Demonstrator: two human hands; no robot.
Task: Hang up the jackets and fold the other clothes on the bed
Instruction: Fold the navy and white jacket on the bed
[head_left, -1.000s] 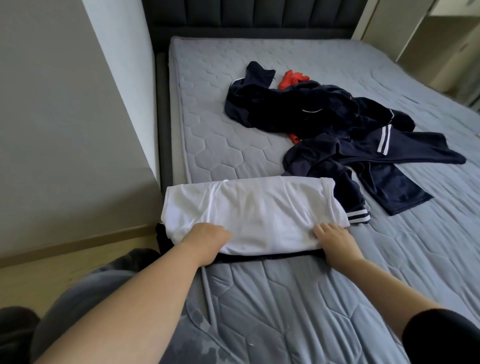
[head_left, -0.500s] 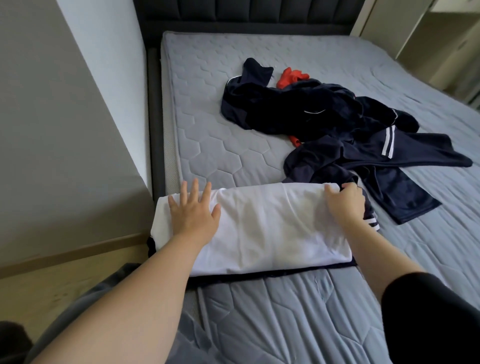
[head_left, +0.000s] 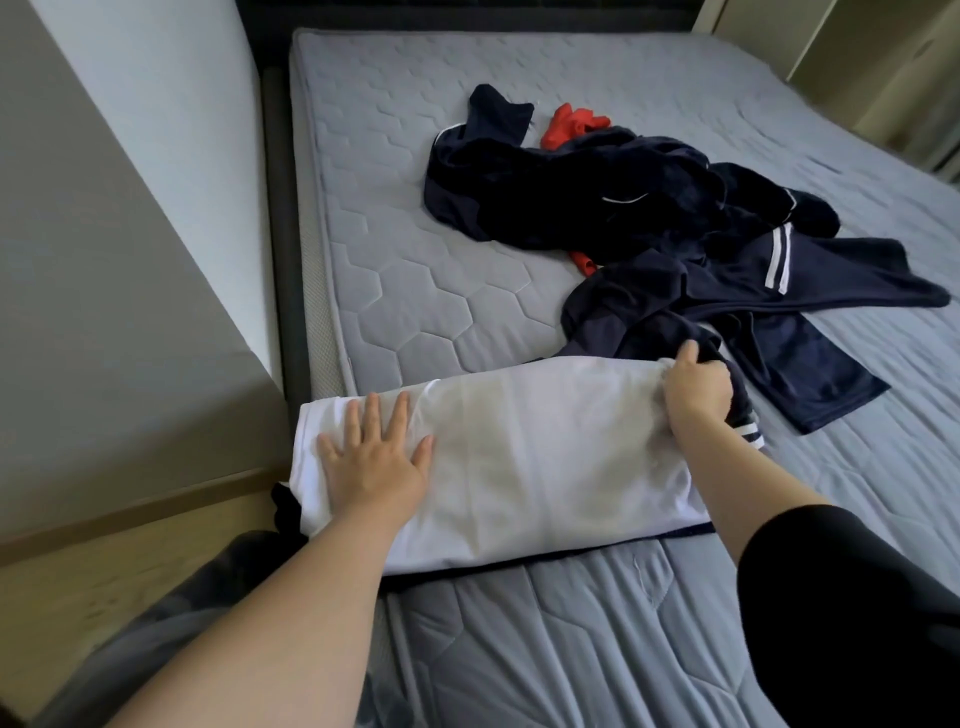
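Note:
A folded white shirt (head_left: 524, 457) lies across the near left part of the grey mattress (head_left: 415, 270), on top of a dark garment whose edge shows beneath it. My left hand (head_left: 376, 462) presses flat on the shirt's left end, fingers spread. At the shirt's right end, my right hand (head_left: 696, 389) grips the bunched edge with curled fingers. Behind it lies a heap of navy clothes (head_left: 649, 228) with white stripes. A red garment (head_left: 569, 122) pokes out from under the heap.
A grey wall (head_left: 104, 291) and a dark bed frame (head_left: 278, 234) run along the left side. Wooden floor (head_left: 93, 577) shows at the lower left. The dark headboard is at the top and pale cabinets (head_left: 883, 67) stand at the far right.
Both hands moved from the shirt's near edge up onto it. The left hand now lies flat on the left end and the right hand has closed on the right end.

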